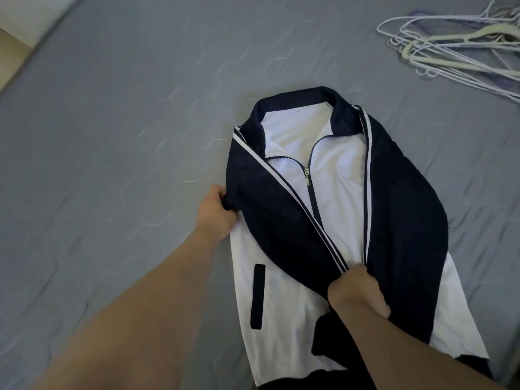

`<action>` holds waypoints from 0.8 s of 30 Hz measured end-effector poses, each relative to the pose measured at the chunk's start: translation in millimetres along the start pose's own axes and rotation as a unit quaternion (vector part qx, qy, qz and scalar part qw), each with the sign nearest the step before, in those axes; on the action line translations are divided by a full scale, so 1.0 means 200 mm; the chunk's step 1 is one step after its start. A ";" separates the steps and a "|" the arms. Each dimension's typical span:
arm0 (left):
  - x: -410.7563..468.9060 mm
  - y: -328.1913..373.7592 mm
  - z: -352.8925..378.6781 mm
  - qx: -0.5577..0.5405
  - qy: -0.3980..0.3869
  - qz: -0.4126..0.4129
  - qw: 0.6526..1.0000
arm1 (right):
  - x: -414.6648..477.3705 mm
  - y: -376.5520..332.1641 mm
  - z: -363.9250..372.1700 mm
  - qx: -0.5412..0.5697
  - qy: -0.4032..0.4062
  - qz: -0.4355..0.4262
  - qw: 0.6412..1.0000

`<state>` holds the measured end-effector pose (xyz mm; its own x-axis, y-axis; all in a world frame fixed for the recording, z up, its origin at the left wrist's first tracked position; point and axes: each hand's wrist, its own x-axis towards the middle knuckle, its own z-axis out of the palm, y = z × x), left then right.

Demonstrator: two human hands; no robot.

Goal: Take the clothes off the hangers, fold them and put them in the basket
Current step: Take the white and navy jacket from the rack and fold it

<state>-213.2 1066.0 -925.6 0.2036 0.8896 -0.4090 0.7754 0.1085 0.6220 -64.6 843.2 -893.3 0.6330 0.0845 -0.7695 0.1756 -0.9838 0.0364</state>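
**Jacket on the bed, both sleeves folded in**

A jacket (pixel 337 170) lies front-up on a bed (pixel 112 122), filling the frame from the centre down toward 5 o'clock. Its body is smooth white cloth. The stand-up collar (pixel 323 94), at the jacket's 12 o'clock end, is dark navy. A metal-pulled zip (pixel 307 178) runs down the middle, open at the top so the white lining shows in a V. A narrow navy-edged pocket (pixel 257 296) slit sits at the jacket's 7 o'clock.

Both navy sleeves (pixel 405 192), each with a thin white stripe along its length, are laid across the front. They slant inward and meet low at the centre.

The left hand (pixel 215 212), at the jacket's 9 o'clock edge, is clenched on a bunched fold of the navy sleeve cloth there. The right hand (pixel 357 291), at the jacket's 6 o'clock, has its fingers curled down into the navy cloth where the two sleeve stripes come together, gripping it. Both forearms are bare.

The bed's sheet is matte grey with a faint quilted pattern of angled lines and soft creases.

At 2 o'clock in the frame, well apart from the jacket, a loose heap of hangers (pixel 450 49) rests on the sheet: thin white wire ones tangled with a few thicker cream ones.
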 end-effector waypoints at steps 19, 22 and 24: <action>0.05 -0.14 -0.06 0.066 0.085 -0.175 0.979 | 0.06 0.08 0.02 0.068 -0.004 -0.020 0.997; 0.11 -0.17 -0.09 -0.056 0.002 -0.287 0.956 | 0.06 0.10 0.04 0.066 -0.003 -0.034 0.997; 0.14 -0.14 -0.17 0.001 -0.123 -0.268 0.956 | 0.06 0.12 0.05 0.073 -0.006 -0.043 0.996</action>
<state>-250.6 1102.1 -931.9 -0.0891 0.5763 -0.8124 0.8092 0.5174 0.2783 -61.7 819.2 -907.9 0.6118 0.1688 -0.7728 0.1176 -0.9855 -0.1221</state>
